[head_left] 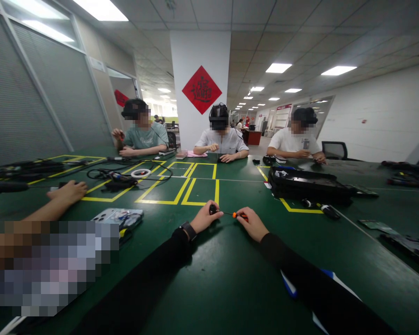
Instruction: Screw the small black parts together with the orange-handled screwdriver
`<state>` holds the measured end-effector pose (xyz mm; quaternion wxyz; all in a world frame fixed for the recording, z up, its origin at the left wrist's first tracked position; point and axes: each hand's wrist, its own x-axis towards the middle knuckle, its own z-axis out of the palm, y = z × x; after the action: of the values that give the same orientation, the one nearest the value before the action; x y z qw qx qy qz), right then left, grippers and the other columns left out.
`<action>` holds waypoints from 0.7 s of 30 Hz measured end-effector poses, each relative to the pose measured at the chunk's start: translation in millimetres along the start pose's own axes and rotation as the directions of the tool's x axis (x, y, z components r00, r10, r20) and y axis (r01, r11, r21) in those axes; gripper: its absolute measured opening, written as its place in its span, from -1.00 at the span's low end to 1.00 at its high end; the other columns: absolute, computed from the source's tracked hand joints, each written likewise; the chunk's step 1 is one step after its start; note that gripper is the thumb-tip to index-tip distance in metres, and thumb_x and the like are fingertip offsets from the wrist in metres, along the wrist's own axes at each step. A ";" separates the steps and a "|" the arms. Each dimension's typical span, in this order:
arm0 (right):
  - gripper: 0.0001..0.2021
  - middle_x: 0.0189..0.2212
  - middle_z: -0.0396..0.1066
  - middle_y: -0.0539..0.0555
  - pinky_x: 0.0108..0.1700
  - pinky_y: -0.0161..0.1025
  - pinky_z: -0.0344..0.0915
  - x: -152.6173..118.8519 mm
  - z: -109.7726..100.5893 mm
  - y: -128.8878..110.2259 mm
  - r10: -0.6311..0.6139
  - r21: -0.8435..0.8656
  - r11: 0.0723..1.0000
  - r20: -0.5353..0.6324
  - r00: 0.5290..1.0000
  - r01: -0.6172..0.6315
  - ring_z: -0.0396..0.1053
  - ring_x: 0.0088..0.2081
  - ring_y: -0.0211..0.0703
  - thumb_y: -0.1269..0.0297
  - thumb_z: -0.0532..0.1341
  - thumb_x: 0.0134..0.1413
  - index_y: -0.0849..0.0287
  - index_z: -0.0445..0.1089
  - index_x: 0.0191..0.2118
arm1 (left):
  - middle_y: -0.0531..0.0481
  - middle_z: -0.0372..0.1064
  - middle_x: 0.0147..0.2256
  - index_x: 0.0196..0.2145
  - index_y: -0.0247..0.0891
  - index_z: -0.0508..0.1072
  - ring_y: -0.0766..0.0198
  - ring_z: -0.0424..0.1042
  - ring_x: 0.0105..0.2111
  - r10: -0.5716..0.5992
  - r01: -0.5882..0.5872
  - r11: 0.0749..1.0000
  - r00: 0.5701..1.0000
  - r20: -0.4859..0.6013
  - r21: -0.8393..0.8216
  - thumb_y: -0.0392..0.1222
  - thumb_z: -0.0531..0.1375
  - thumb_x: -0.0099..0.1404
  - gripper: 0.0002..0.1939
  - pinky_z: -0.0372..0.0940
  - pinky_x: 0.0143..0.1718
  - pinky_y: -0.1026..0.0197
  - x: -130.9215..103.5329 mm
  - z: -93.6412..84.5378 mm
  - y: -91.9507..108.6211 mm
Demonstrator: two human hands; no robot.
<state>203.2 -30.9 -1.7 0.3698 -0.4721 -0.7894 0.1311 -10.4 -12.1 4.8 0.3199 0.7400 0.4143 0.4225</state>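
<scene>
In the middle of the head view, my left hand (205,217) is closed on a small round black part (212,209), whose kind I cannot make out. My right hand (253,224) grips the orange and black handle of a screwdriver (242,216). The thin shaft points left and its tip meets or nearly meets the black part. Both hands are just above the green tabletop (209,260), in front of the yellow tape marks.
A black tray (310,184) stands on the right, with small black-and-white parts before it. Coiled black cables (115,177) lie at left. A co-worker's arm (61,200) reaches in from the left, beside a phone-like box (118,216). Several people sit opposite.
</scene>
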 end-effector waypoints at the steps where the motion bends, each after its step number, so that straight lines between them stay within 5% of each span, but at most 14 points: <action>1: -0.88 -0.34 0.28 0.05 -0.15 -0.19 0.15 -0.6 -0.1 0.0 0.006 0.009 1.000 -0.010 1.000 -0.006 0.21 -0.25 -0.19 0.33 0.10 -0.04 0.19 0.29 -0.32 | 0.07 0.25 -0.39 -0.34 -0.26 0.25 0.35 0.24 -0.39 0.001 -0.001 1.000 1.000 -0.001 0.003 -0.05 0.15 0.05 -0.73 0.17 -0.29 0.26 0.1 0.1 -0.1; 8: -0.75 -0.29 0.30 0.07 -0.14 -0.20 0.15 -2.2 0.4 -1.5 0.003 0.030 1.000 0.035 0.999 -0.004 0.23 -0.23 -0.19 0.36 0.16 -0.12 0.19 0.29 -0.21 | 0.07 0.25 -0.39 -0.35 -0.26 0.25 0.34 0.23 -0.38 0.033 -0.033 0.999 0.999 0.003 0.024 -0.05 0.11 0.09 -0.76 0.16 -0.28 0.26 -0.4 -0.1 1.7; 16: -0.76 -0.35 0.33 0.09 -0.11 -0.18 0.10 2.2 -2.7 0.4 -0.016 -0.026 1.000 0.025 1.000 0.016 0.21 -0.24 -0.18 0.31 -0.04 0.10 0.20 0.37 -0.35 | 0.06 0.26 -0.39 -0.35 -0.25 0.26 0.33 0.25 -0.37 0.017 -0.017 1.000 1.000 0.001 0.021 -0.07 0.13 0.07 -0.77 0.17 -0.27 0.25 -0.3 0.1 2.2; 21: -0.86 -0.30 0.30 0.06 -0.12 -0.18 0.12 -0.3 -2.4 2.3 -0.013 0.009 1.000 -0.004 1.000 0.013 0.19 -0.21 -0.17 0.33 0.09 -0.01 0.17 0.32 -0.29 | 0.07 0.25 -0.38 -0.35 -0.25 0.25 0.34 0.26 -0.37 0.027 -0.027 0.999 1.000 -0.001 0.017 -0.09 0.15 0.04 -0.76 0.17 -0.28 0.27 0.3 -0.4 0.7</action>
<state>206.4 -30.3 -1.4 0.3743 -0.4655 -0.7911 0.1316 -10.4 -12.1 5.7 0.3076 0.7479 0.4079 0.4239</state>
